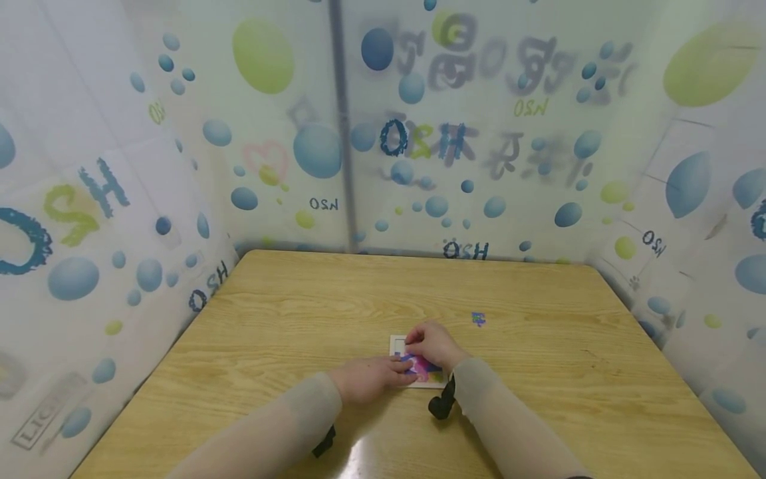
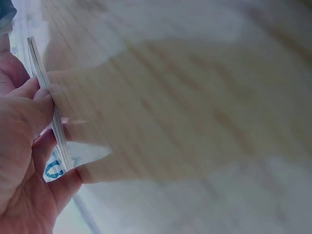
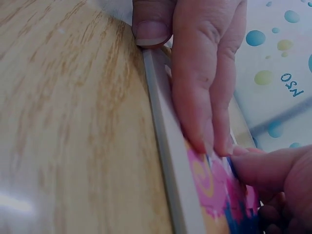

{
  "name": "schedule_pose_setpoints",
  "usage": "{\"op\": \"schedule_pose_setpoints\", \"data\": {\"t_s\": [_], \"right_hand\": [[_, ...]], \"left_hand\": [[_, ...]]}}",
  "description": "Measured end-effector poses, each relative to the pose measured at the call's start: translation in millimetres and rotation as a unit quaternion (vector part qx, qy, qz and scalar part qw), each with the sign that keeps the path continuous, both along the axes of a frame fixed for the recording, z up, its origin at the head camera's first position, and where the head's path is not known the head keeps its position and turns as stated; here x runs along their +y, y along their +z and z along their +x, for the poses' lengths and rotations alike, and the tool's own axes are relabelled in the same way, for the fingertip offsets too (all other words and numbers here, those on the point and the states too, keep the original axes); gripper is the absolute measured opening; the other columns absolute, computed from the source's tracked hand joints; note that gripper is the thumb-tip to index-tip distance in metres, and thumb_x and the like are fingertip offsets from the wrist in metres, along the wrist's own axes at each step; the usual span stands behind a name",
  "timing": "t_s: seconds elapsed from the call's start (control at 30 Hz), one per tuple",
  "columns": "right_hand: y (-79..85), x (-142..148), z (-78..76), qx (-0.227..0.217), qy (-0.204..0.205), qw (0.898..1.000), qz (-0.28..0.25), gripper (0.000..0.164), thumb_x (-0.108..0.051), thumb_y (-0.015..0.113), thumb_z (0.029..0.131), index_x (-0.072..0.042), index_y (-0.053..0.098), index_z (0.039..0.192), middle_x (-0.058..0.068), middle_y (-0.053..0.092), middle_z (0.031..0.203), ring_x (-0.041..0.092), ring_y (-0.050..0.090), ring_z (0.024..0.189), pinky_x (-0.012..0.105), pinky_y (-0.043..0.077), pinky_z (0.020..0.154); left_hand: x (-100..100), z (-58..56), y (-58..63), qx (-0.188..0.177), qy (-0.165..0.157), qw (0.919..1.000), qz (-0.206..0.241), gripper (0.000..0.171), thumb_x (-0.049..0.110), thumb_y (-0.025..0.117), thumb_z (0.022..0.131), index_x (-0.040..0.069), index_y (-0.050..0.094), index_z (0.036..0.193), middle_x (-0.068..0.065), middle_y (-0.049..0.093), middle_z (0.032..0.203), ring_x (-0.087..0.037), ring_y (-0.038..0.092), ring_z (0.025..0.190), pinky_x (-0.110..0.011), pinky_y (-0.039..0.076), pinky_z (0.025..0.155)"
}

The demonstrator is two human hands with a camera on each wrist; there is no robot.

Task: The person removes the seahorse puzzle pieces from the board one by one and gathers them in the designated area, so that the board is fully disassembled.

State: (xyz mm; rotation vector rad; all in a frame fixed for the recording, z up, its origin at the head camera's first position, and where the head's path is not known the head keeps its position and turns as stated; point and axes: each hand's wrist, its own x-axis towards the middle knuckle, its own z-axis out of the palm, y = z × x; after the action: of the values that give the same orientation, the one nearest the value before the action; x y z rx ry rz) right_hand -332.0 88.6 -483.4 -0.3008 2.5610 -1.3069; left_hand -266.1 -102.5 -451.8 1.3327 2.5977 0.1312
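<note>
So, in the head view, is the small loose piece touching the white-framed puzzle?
No, the loose piece lies on the table, apart from the white-framed puzzle.

Head view peers forward and down over the surface [image 1: 299, 293]; wrist views crouch close, low, sharing the puzzle board [image 3: 214, 190]!

Left sleeve [image 1: 257, 432] and right sleeve [image 1: 514, 422] are both long, plain beige, kinda greyer at the cuffs [image 1: 312, 399]. Behind the bare right hand [image 1: 435, 344] there's a chunky rounded black gadget [image 1: 441, 407] at the wrist, and another black bit [image 1: 324, 442] pokes out under the sleeve behind the left hand [image 1: 368, 379], also bare.
</note>
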Motion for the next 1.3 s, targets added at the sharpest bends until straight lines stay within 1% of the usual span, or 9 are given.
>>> {"op": "schedule_pose_setpoints", "data": {"t_s": [0.17, 0.3, 0.37, 0.5, 0.67, 0.87, 1.0, 1.17, 1.3], "right_hand": [[-1.0, 1.7, -1.5, 0.005, 0.003, 1.0, -0.001, 0.003, -0.009, 0.072, 0.086, -0.011, 0.069, 0.087, 0.002, 0.06, 0.092, 0.019, 0.053, 0.087, 0.035, 0.044, 0.081], [-0.3, 3.9, -2.2, 0.016, 0.003, 1.0, -0.008, 0.005, -0.005, 0.067, 0.088, -0.009, 0.071, 0.088, 0.003, 0.061, 0.093, 0.019, 0.054, 0.089, 0.037, 0.044, 0.083], [0.3, 4.8, -2.7, 0.012, -0.001, 1.0, -0.013, 0.009, -0.003, 0.065, 0.089, -0.009, 0.071, 0.09, 0.003, 0.061, 0.095, 0.02, 0.054, 0.092, 0.04, 0.044, 0.086], [1.6, 5.4, -3.2, -0.013, -0.015, 0.999, -0.026, 0.014, -0.002, 0.064, 0.09, -0.012, 0.072, 0.095, 0.003, 0.062, 0.099, 0.021, 0.055, 0.095, 0.043, 0.044, 0.09], [1.3, 5.3, -3.8, -0.024, -0.015, 0.999, -0.027, 0.015, -0.002, 0.064, 0.09, -0.012, 0.071, 0.099, 0.003, 0.063, 0.097, 0.02, 0.056, 0.092, 0.041, 0.045, 0.087], [-0.8, 7.0, -3.0, -0.017, -0.003, 0.999, -0.028, 0.014, -0.002, 0.066, 0.088, -0.01, 0.071, 0.099, 0.003, 0.062, 0.093, 0.019, 0.055, 0.086, 0.037, 0.046, 0.081], [-3.2, 8.9, -3.7, -0.013, -0.013, 0.999, -0.028, 0.015, -0.004, 0.069, 0.087, -0.011, 0.071, 0.1, 0.003, 0.061, 0.094, 0.02, 0.054, 0.086, 0.036, 0.046, 0.079], [-2.7, 11.4, -4.1, -0.003, -0.026, 1.0, -0.009, 0.013, -0.01, 0.073, 0.085, -0.011, 0.073, 0.097, 0.003, 0.06, 0.097, 0.02, 0.054, 0.089, 0.038, 0.046, 0.082], [1.9, 12.5, -1.3, -0.006, -0.025, 1.0, 0.001, 0.01, -0.013, 0.073, 0.086, -0.011, 0.073, 0.096, 0.004, 0.058, 0.097, 0.02, 0.054, 0.09, 0.04, 0.047, 0.084]], "left_hand": [[0.1, -1.2, 0.4, 0.001, 0.0, 1.0, -0.002, 0.044, 0.012, 0.038, 0.103, 0.023, 0.045, 0.145, -0.003, 0.036, 0.152, -0.023, 0.032, 0.14, -0.035, 0.029, 0.113], [0.3, -1.6, 0.6, 0.0, 0.002, 1.0, 0.001, 0.043, 0.012, 0.037, 0.103, 0.022, 0.045, 0.145, -0.003, 0.036, 0.152, -0.023, 0.032, 0.14, -0.036, 0.03, 0.113], [0.5, -2.0, 0.5, 0.002, 0.003, 1.0, 0.0, 0.043, 0.013, 0.037, 0.103, 0.023, 0.045, 0.144, -0.003, 0.037, 0.152, -0.023, 0.032, 0.14, -0.037, 0.03, 0.113], [0.9, -3.0, -0.6, 0.008, 0.002, 1.0, -0.002, 0.043, 0.013, 0.038, 0.103, 0.023, 0.046, 0.144, -0.003, 0.038, 0.151, -0.023, 0.033, 0.14, -0.036, 0.031, 0.112], [0.8, -3.8, -3.7, 0.019, -0.007, 0.9998, 0.001, 0.042, 0.014, 0.038, 0.103, 0.022, 0.047, 0.143, -0.004, 0.039, 0.15, -0.023, 0.035, 0.139, -0.036, 0.031, 0.112], [0.3, -2.8, -5.8, 0.021, -0.011, 0.9997, 0.001, 0.042, 0.014, 0.038, 0.103, 0.023, 0.047, 0.143, -0.004, 0.04, 0.15, -0.024, 0.036, 0.138, -0.036, 0.033, 0.111], [0.6, -2.2, -5.1, 0.024, -0.013, 0.9996, -0.001, 0.042, 0.014, 0.038, 0.103, 0.023, 0.047, 0.143, -0.004, 0.04, 0.149, -0.023, 0.036, 0.138, -0.036, 0.033, 0.111], [0.8, -0.8, -3.2, 0.016, -0.006, 0.9998, -0.004, 0.043, 0.013, 0.037, 0.103, 0.023, 0.047, 0.144, -0.003, 0.04, 0.15, -0.022, 0.035, 0.138, -0.035, 0.033, 0.111], [1.1, 0.1, -1.6, 0.005, -0.001, 1.0, -0.002, 0.043, 0.014, 0.036, 0.104, 0.024, 0.046, 0.144, -0.003, 0.04, 0.15, -0.022, 0.034, 0.139, -0.034, 0.032, 0.112]]}}
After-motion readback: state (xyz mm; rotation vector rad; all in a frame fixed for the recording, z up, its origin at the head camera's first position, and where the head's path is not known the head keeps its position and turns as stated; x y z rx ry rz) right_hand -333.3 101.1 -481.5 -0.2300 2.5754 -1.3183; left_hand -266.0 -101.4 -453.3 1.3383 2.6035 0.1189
